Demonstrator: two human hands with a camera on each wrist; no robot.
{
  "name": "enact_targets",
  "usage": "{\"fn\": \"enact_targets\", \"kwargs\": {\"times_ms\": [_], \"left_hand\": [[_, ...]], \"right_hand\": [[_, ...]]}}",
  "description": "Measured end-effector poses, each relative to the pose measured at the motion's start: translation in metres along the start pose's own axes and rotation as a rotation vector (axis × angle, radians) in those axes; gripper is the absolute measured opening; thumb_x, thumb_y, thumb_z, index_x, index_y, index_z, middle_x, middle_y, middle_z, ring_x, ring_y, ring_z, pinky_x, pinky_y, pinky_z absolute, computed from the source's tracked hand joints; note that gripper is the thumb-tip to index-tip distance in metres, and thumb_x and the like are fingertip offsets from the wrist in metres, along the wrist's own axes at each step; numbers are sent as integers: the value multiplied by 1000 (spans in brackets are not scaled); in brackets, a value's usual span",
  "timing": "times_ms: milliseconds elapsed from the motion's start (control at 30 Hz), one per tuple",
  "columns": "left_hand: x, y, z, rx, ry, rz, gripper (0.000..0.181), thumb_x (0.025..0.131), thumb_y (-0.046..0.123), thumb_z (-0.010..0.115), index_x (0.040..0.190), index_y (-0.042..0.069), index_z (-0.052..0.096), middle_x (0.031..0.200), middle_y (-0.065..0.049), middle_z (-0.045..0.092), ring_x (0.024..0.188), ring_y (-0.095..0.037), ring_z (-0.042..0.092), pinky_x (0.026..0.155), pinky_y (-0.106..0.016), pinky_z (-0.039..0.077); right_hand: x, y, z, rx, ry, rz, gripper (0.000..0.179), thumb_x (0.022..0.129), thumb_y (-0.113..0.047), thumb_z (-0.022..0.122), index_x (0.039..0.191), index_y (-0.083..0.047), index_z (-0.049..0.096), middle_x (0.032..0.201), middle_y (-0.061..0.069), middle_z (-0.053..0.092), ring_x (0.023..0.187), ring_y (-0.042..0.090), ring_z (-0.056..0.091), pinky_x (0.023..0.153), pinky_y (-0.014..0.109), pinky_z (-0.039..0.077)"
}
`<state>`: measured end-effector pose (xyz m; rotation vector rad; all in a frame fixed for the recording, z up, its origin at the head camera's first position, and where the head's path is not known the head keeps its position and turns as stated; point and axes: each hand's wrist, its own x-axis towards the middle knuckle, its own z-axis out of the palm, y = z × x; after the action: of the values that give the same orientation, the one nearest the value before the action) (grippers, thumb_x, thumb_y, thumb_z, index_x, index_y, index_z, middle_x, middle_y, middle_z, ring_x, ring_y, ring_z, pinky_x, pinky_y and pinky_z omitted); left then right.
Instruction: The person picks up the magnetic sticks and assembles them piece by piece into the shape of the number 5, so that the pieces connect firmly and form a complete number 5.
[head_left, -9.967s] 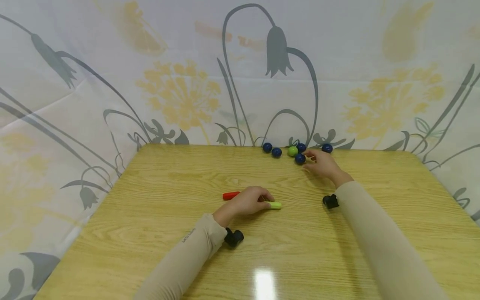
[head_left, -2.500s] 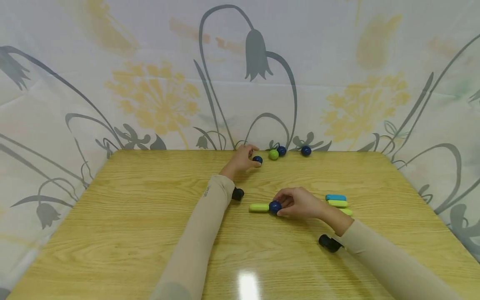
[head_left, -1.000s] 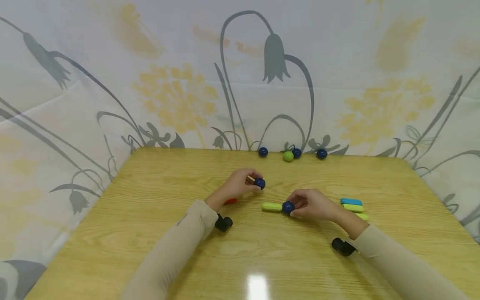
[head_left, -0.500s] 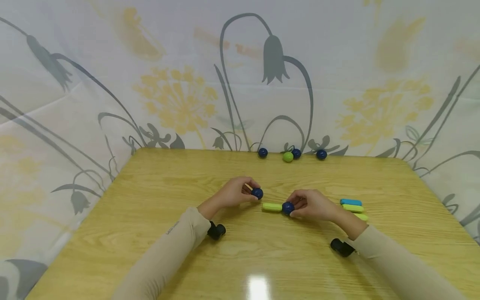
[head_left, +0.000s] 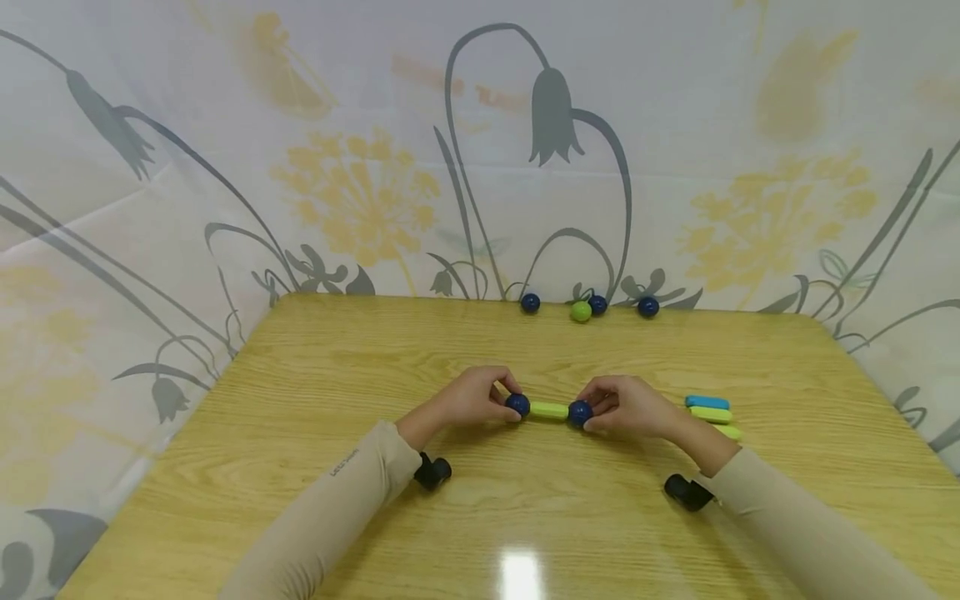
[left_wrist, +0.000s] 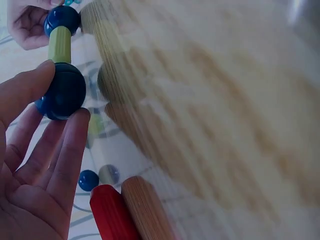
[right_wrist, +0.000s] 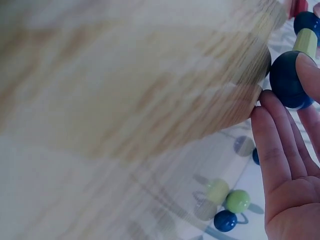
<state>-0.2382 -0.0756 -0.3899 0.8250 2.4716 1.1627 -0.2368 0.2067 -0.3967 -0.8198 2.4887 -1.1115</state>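
Here we have the left hand (head_left: 461,398), fingers part-curled, pinching one navy ball (head_left: 517,406), and the right hand (head_left: 628,406) pinching a second navy ball (head_left: 580,413) likewise. A yellow-green rod (head_left: 549,410) bridges the pair, touching both, well in from the wooden table (head_left: 375,350)'s far edge. Towards the right edge we spot a blue rod (head_left: 707,402); along the far edge, three more navy balls (head_left: 530,302) and a green ball (head_left: 581,312).
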Motion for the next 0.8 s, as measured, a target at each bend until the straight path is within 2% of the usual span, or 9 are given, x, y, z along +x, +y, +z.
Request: {"fn": "enact_targets", "kwargs": {"times_ms": [267, 467, 633, 800], "left_hand": [[-1, 1, 2, 15, -31, -29, 22, 82, 12, 73, 99, 9, 60, 102, -2, 58, 81, -9, 62, 60, -23, 52], [0, 0, 1, 37, -21, -20, 28, 83, 16, 72, 107, 7, 60, 103, -4, 57, 69, -10, 59, 57, -24, 50], [-2, 0, -7, 37, 43, -19, 34, 86, 20, 70, 114, 5, 59, 103, -9, 56, 68, -12, 57, 58, -25, 50], [-9, -3, -21, 86, 137, 0, 24, 86, 16, 69, 105, 3, 63, 94, -8, 59, 78, -14, 54, 68, -26, 48]], "right_hand": [[0, -1, 0, -5, -4, -19, 30, 79, -9, 75, 105, 2, 63, 95, 8, 62, 86, 22, 63, 72, 26, 54], [1, -3, 0, -9, -3, -14, 29, 79, -8, 74, 104, 2, 63, 94, 8, 62, 85, 22, 63, 72, 26, 54], [2, -4, -1, -10, -10, -10, 30, 80, -10, 74, 105, 2, 63, 95, 8, 62, 86, 22, 63, 72, 27, 54], [2, -4, 0, -10, 0, -3, 30, 79, -9, 75, 105, 1, 63, 94, 8, 62, 86, 22, 63, 72, 27, 54]]}}
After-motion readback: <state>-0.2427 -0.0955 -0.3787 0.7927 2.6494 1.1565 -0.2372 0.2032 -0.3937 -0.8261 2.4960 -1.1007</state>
